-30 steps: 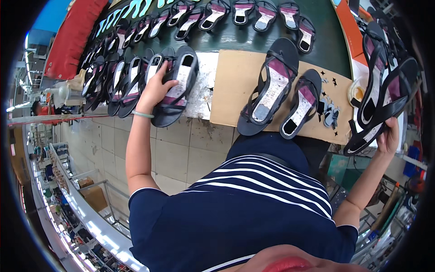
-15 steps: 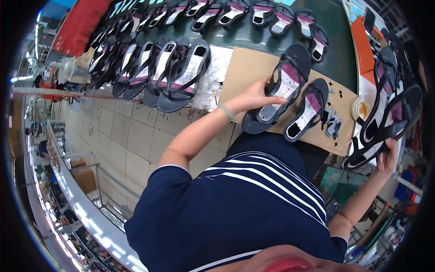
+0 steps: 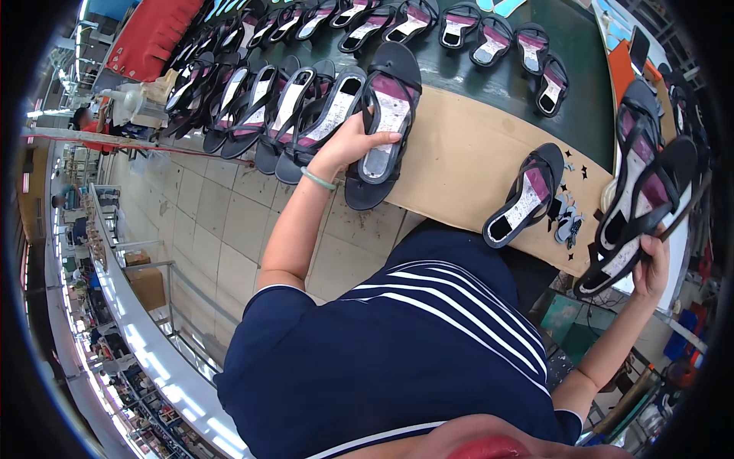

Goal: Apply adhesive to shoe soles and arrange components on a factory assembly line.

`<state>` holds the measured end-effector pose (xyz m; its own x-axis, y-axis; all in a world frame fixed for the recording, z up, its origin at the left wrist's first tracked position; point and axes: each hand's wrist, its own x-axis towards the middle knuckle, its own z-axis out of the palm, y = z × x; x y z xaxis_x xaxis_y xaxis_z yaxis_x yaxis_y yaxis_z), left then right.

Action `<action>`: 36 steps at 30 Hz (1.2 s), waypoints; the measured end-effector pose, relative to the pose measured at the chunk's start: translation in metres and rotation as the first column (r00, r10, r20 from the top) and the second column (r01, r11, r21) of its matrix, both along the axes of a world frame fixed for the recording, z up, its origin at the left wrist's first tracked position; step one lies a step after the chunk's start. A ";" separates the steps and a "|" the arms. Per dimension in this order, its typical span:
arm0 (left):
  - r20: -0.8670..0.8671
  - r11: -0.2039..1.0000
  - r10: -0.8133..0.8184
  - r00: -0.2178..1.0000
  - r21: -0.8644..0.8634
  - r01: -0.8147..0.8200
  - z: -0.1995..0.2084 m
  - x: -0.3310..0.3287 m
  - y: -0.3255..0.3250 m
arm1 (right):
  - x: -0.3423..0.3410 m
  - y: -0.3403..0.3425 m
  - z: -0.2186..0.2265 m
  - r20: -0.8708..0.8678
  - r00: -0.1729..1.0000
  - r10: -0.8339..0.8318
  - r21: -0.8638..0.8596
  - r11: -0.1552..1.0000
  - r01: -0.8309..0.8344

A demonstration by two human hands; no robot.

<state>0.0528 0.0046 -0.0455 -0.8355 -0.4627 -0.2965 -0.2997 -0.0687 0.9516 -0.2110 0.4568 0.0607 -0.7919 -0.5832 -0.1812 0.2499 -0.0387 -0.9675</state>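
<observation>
My left hand (image 3: 353, 147) grips a black strappy sandal (image 3: 392, 115) with a white and purple insole, at the right end of the left-hand row. Another dark sole shows under it, so it may be a pair. A single sandal (image 3: 524, 199) lies on the brown cardboard sheet (image 3: 455, 145). At the right, my right hand (image 3: 651, 264) is closed on the rear part of a black sandal (image 3: 657, 200). Beside that one stands another sandal (image 3: 636, 161). Small dark star-shaped and grey cut pieces (image 3: 567, 222) are scattered on the cardboard's right end.
Rows of similar sandals (image 3: 279, 107) line the left part of the green-topped table (image 3: 474, 88) and its far side. An orange box (image 3: 621, 69) and a pale round container (image 3: 609, 195) sit at the right. A tiled floor (image 3: 206, 222) lies left, with a distant person in red (image 3: 98, 136).
My left hand has carried its sandal from the cardboard leftward to the end of the row. The right hand keeps its hold on a sandal, almost in the same place.
</observation>
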 end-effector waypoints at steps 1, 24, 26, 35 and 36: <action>0.007 0.997 -0.017 1.000 -0.076 0.017 -0.001 0.001 -0.004 | -0.003 -0.008 -0.004 0.013 1.000 0.021 0.004 1.000 -0.021; -0.253 0.881 0.173 0.952 -0.392 -0.264 0.032 -0.009 0.058 | 0.064 -0.267 -0.067 0.465 0.689 0.556 0.107 0.737 -0.667; -0.235 0.720 0.098 0.967 -0.654 -0.232 0.015 -0.013 0.056 | 0.075 -0.269 -0.069 0.488 0.695 0.528 0.120 0.748 -0.652; -0.049 0.525 -0.133 0.990 -0.851 0.029 -0.002 -0.036 0.097 | 0.009 -0.212 -0.016 0.355 0.872 0.337 0.286 0.849 -0.444; 0.041 0.426 -0.098 0.994 -0.901 0.079 -0.007 -0.042 0.097 | 0.014 -0.215 -0.020 0.322 0.912 0.256 0.329 0.872 -0.361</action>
<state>0.0111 0.1017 -0.0524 -0.8884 -0.3818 0.2551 -0.2357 0.8559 0.4603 -0.1974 0.2419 0.0402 -0.4756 -0.6364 -0.6073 0.4315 0.4329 -0.7915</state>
